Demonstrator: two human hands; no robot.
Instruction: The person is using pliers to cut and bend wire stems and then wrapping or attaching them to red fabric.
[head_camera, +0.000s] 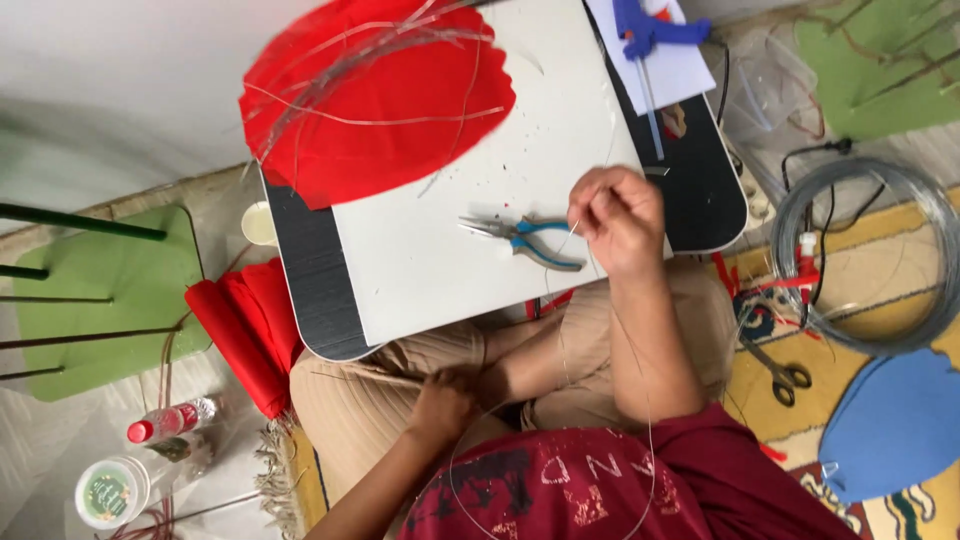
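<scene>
Red petal-shaped fabric piece (375, 100) is lying on the white board (470, 230), which is sitting on a black grooved lap table (315, 290); pliers (525, 240) are showing blue handles, glue gun (650, 30) is showing blue too. Person is wearing tan ribbed trousers (370, 400) and a maroon shirt (620, 480) with pale print. Green cutouts (100, 290), a blue cutout (895, 420), grey wire coil (870, 250) and a red-capped bottle (170, 420) are lying around.
</scene>
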